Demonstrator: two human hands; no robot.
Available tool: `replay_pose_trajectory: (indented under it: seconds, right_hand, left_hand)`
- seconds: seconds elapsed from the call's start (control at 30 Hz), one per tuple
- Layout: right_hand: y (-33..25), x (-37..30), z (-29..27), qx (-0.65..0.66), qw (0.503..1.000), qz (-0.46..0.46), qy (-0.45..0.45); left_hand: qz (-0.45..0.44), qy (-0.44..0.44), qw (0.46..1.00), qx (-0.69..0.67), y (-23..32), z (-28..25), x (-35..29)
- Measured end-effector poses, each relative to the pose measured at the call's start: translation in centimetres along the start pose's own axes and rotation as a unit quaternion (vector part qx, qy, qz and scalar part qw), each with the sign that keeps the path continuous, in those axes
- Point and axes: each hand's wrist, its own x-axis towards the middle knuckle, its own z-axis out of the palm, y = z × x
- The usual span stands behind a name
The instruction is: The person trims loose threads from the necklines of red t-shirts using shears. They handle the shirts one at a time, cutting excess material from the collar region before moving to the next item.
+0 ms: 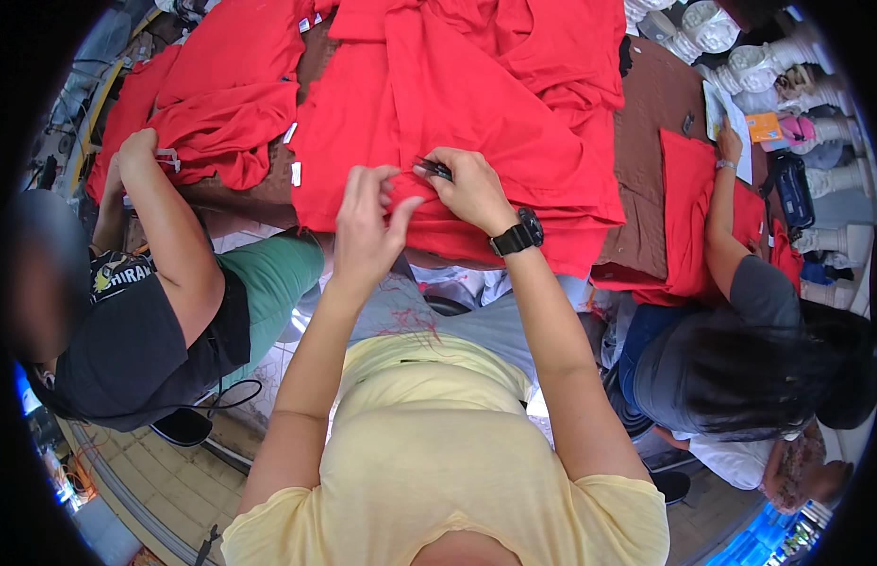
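Red cloth garments [438, 104] lie spread and layered on the table in front of me. Over their near edge my right hand [471, 193] is closed around a small black tool [435, 170], which looks like thread snips; the fingers partly hide it. A black watch sits on that wrist. To its left, my left hand [372, 222] hovers above the red cloth, its fingers loosely bent and the thumb apart, with nothing visible in it. Loose red threads [415, 321] are scattered across my lap.
A brown cover [641, 160] shows between the garment piles. At my left, a person [155, 283] handles red garments [221, 104]; at my right, another person [740, 330] reaches over more red cloth [688, 198]. White thread cones [768, 66] stand at the far right.
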Motion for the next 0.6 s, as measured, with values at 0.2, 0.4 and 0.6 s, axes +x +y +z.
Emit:
replay_pose_trajectory:
  seconds: [0.2, 0.4, 0.6]
  right_hand:
    - [-1.8, -1.3, -0.5, 0.034, 0.971, -0.086, 0.221]
    - [1.0, -2.5, 1.0, 0.035, 0.993, -0.040, 0.106]
    - [1.3, -2.5, 0.9, 0.042, 0.993, -0.026, 0.103]
  left_hand:
    - [-0.042, -0.050, 0.997, 0.042, -0.4, 1.3, 1.1]
    - [-0.073, -0.137, 0.983, 0.094, -0.8, 1.1, 1.8]
    - [-0.076, -0.150, 0.974, 0.154, 0.0, 1.8, 3.0]
